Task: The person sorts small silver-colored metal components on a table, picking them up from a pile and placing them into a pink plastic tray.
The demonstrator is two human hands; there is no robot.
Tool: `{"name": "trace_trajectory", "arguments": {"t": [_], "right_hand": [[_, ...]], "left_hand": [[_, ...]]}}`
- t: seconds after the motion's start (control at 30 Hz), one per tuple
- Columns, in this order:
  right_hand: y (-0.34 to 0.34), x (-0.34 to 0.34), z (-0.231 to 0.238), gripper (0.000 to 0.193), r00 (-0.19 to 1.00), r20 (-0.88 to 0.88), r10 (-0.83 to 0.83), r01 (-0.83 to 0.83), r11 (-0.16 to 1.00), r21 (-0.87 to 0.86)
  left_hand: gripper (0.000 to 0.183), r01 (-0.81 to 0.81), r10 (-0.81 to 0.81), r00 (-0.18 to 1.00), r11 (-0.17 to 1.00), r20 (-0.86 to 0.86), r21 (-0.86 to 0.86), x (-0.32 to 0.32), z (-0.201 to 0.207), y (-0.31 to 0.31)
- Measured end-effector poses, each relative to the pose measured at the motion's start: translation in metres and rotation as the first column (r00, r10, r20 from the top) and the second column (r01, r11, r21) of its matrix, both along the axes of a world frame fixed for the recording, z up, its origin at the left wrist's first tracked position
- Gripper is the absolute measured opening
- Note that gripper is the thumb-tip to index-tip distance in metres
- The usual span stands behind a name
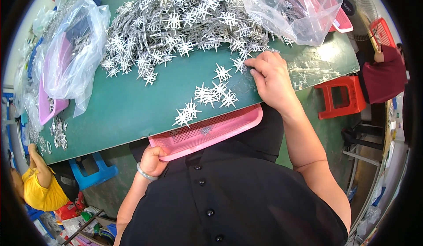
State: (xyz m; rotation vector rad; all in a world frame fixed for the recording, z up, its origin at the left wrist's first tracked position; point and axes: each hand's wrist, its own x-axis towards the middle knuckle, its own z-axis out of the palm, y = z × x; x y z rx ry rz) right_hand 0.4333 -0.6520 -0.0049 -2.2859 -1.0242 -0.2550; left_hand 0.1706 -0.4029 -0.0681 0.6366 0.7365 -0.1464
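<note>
My left hand [153,162] is closed on the left end of a pink perforated plastic basket [247,117], tucked under the table edge at my lap. A grey star-shaped piece [205,130] lies inside it. My right hand [274,78] is over the green table, fingers curled and pinched at a silvery star-shaped piece [239,64] by the near edge of the heap. Several loose star-shaped pieces [206,94] lie in a line between that hand and the basket. Behind them rises a large heap of the same pieces [176,21].
On the green tabletop [119,109], a purple basket [49,97] with clear plastic over it stands left. A clear bag [304,23] covers a pink basket at the far right. Red stool [339,97], blue stool [93,172], a fan [359,10] and two other people are around the table.
</note>
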Motion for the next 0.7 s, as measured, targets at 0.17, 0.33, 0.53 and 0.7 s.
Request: {"name": "trace_trajectory", "arguments": {"t": [0.17, 0.33, 0.53, 0.7], "right_hand": [[-0.002, -0.002, 0.008, 0.021, 0.988, -0.085, 0.131, -0.134, 0.990, -0.039], [0.011, -0.001, 0.016, 0.026, 0.984, -0.020, 0.175, -0.176, 0.983, -0.060], [0.010, 0.004, 0.019, 0.030, 0.975, -0.088, 0.206, -0.211, 0.976, -0.049], [0.006, 0.007, 0.032, 0.035, 0.945, -0.253, 0.209, -0.237, 0.968, -0.084]], "left_hand": [[0.055, -0.007, 0.007, 1.000, 1.000, -0.001, -0.002, -0.003, -0.003, 0.000], [0.056, -0.008, 0.008, 1.000, 1.000, 0.003, 0.001, -0.002, -0.002, 0.000], [0.056, -0.016, 0.016, 1.000, 1.000, -0.010, 0.013, -0.003, -0.002, 0.000], [0.057, -0.020, 0.020, 1.000, 1.000, 0.003, 0.004, -0.006, -0.004, 0.001]]}}
